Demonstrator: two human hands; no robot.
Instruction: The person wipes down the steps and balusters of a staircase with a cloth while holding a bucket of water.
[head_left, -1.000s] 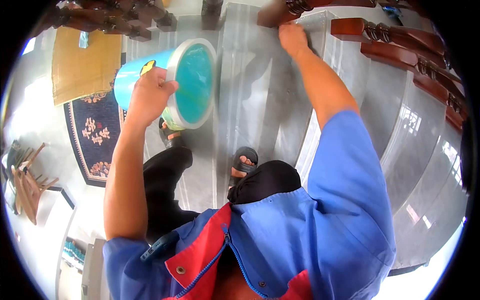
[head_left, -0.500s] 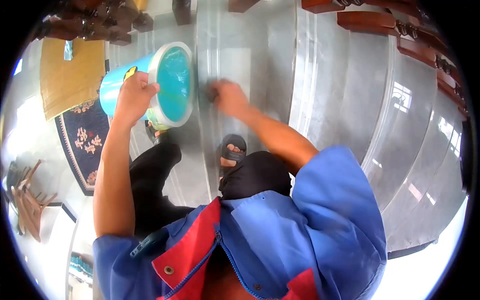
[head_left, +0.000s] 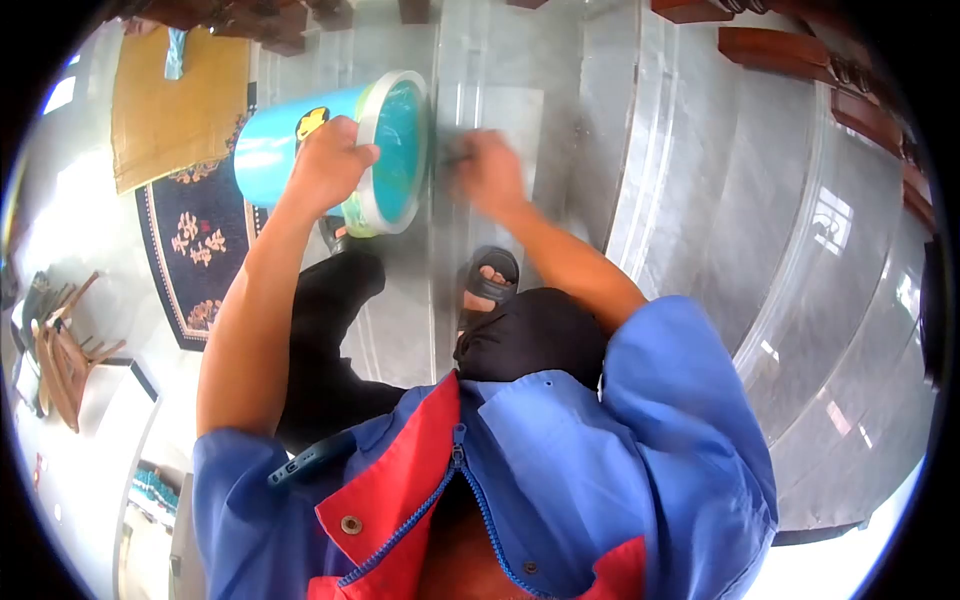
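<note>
Glossy turquoise plastic bucket [head_left: 335, 150]; polished, reflective grey stone steps [head_left: 700, 200]; varnished wood balusters [head_left: 770, 45]; woven patterned rug [head_left: 195, 240] beside the bucket.

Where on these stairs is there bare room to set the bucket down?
The grey stair treads right of the right hand, up to the wooden railing, are bare. Crowded: the step by the feet, where the left hand holds the bucket.

You're getting bright daylight with glare streaks on the polished stairs [head_left: 800, 230], heavy fisheye warp and black vignette at edges, motion blur on your right hand [head_left: 488, 170].
</note>
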